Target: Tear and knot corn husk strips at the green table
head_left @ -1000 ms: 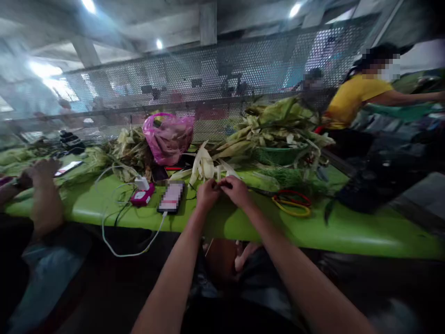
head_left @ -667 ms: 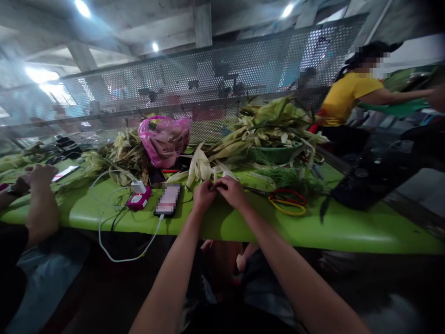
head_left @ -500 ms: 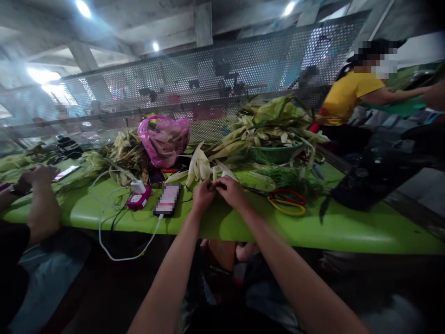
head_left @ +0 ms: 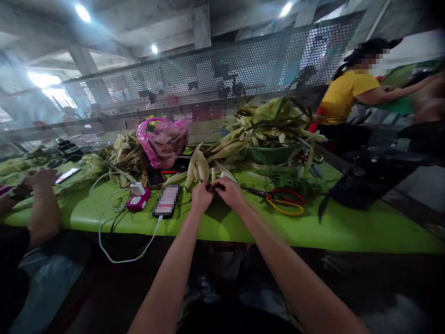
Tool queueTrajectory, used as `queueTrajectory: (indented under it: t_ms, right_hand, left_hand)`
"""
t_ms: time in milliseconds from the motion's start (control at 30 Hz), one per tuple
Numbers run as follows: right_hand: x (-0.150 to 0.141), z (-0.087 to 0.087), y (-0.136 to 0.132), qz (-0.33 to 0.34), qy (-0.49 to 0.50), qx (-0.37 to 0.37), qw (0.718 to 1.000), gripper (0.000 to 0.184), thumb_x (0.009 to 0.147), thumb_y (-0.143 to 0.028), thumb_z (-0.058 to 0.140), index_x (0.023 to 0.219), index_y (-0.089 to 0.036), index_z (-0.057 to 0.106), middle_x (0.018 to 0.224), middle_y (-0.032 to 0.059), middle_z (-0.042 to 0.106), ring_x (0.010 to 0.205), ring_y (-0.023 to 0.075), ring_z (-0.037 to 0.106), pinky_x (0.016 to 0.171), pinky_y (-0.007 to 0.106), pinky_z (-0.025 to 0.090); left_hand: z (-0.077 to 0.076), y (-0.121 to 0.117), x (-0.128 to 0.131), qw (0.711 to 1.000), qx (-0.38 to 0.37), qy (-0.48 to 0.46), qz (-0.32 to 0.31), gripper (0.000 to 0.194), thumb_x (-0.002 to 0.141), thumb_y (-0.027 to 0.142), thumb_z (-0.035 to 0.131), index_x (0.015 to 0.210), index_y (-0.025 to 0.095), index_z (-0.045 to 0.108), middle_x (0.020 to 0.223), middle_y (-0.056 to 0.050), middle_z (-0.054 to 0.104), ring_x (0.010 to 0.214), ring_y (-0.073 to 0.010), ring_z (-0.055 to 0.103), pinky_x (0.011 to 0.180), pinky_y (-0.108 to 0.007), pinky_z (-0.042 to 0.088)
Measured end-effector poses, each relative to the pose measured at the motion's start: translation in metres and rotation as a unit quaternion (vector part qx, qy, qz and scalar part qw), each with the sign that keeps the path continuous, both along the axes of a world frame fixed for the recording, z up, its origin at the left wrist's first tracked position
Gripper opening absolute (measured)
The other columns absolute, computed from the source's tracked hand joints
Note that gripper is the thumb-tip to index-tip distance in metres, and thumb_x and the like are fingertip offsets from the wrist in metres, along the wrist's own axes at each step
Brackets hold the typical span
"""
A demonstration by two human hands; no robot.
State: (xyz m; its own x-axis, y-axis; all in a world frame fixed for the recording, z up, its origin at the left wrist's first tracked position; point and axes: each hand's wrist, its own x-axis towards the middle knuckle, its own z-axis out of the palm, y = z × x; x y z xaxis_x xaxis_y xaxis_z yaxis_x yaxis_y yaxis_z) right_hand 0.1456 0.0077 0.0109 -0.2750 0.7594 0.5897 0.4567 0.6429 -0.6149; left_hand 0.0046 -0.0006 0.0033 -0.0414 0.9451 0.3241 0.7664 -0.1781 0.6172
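My left hand (head_left: 201, 196) and my right hand (head_left: 228, 191) meet at the fingertips over the green table (head_left: 292, 227). Both are closed in a pinch, and what lies between the fingers is too small and dark to make out. Just beyond them are pale corn husks (head_left: 197, 166), with short whitish pieces at the fingertips. To the right of my right hand lie scissors (head_left: 287, 202) with red and yellow handles. A phone (head_left: 167, 201) on a white cable is left of my left hand.
A pink plastic bag (head_left: 162, 146) and a green basket (head_left: 273, 154) heaped with husks stand behind. A magenta power adapter (head_left: 138, 199) trails cables over the table edge. At the left are another person's hands (head_left: 38, 181); a black bag (head_left: 368, 181) sits right.
My hands stay together in almost the same place, fingers shifting slightly. Under the table edge, the brown thing and the skin seen beside it no longer show.
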Motion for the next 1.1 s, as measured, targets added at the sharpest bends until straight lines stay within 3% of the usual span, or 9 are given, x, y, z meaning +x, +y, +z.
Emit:
queueTrajectory:
  t_ms: [1100]
  right_hand:
    - [0.0015,-0.0050,0.0004,0.001,-0.001,-0.003,1.000,0.026,0.073,-0.001,0.056,0.087,-0.020,0.069,0.086,0.0019,0.064,0.083,0.0183,0.059,0.080,0.031,0.044]
  left_hand:
    - [0.0010,-0.0024,0.0013,1.000,-0.007,-0.002,-0.001,0.007,0.076,0.024,0.059,0.076,0.019,0.064,0.070,-0.002,0.064,0.067,-0.0159,0.053,0.060,-0.025,0.031]
